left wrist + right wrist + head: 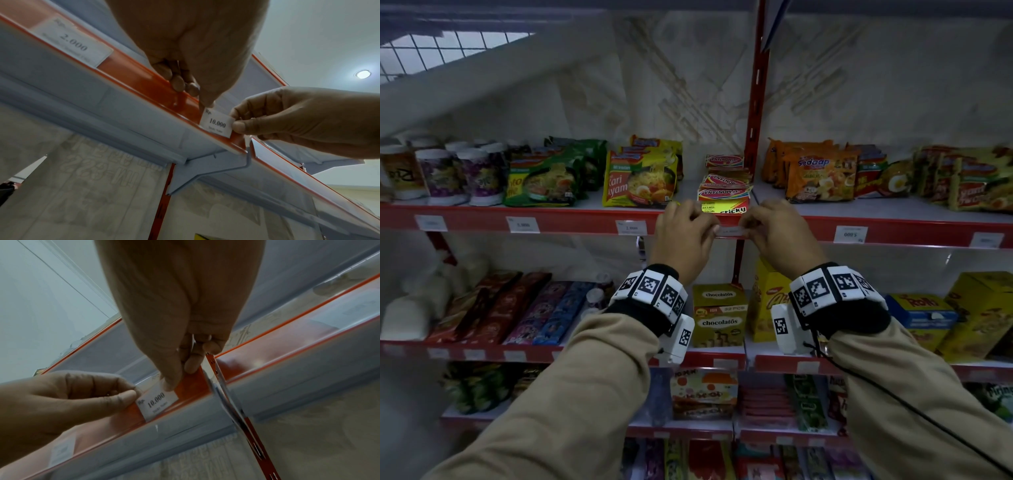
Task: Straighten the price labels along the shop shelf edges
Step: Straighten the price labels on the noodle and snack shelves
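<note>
At the red shelf edge (571,222) below the sticky-note packs (723,198), both hands work one white price label (217,124) printed "10.000". Left hand (683,236): fingers curled, thumb and forefinger pinching the label's left end. Label position: seated in the edge strip, just left of the red upright (755,102), between the two hands. Right hand (779,233): fingers curled, thumb and forefinger pinching the label's right end. Further along the strip to the left sits a "2.000" label (72,43)
</note>
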### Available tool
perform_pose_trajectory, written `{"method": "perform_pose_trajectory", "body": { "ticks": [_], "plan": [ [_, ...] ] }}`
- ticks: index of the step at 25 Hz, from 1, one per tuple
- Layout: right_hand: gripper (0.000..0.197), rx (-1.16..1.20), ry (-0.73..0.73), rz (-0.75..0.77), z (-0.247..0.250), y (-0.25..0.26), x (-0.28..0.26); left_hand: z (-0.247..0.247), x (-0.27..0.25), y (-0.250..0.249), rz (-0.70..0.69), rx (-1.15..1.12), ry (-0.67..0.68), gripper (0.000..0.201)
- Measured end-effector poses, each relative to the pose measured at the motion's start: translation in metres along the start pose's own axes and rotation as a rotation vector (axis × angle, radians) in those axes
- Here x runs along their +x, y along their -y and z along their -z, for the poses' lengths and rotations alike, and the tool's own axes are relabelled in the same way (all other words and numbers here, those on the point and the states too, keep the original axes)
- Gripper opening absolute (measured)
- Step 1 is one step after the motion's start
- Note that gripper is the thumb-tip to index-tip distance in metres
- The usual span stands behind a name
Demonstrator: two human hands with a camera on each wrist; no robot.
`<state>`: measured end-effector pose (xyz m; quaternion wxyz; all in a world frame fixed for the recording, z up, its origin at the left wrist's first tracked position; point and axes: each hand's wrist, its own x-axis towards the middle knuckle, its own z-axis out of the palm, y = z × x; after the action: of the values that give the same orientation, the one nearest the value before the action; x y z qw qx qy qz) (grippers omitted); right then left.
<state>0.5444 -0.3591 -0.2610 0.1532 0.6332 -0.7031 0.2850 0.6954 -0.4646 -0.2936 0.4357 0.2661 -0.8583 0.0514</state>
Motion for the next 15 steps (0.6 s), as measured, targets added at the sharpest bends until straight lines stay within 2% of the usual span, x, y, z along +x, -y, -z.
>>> {"method": "perform_pose_trajectory", "body": {
  "ticks": [8,15],
  "plan": [
    [0.013,-0.028,0.008,-0.009,-0.0007,0.0008,-0.0030,0.0006,-0.0011,-0.0047,-0.019,0.083,-0.004,0.018],
    [0.018,-0.129,0.009,-0.027,-0.0034,0.0033,-0.0034,-0.0057,-0.0023,-0.0046,-0.059,0.172,-0.064,0.015]
  ]
}}
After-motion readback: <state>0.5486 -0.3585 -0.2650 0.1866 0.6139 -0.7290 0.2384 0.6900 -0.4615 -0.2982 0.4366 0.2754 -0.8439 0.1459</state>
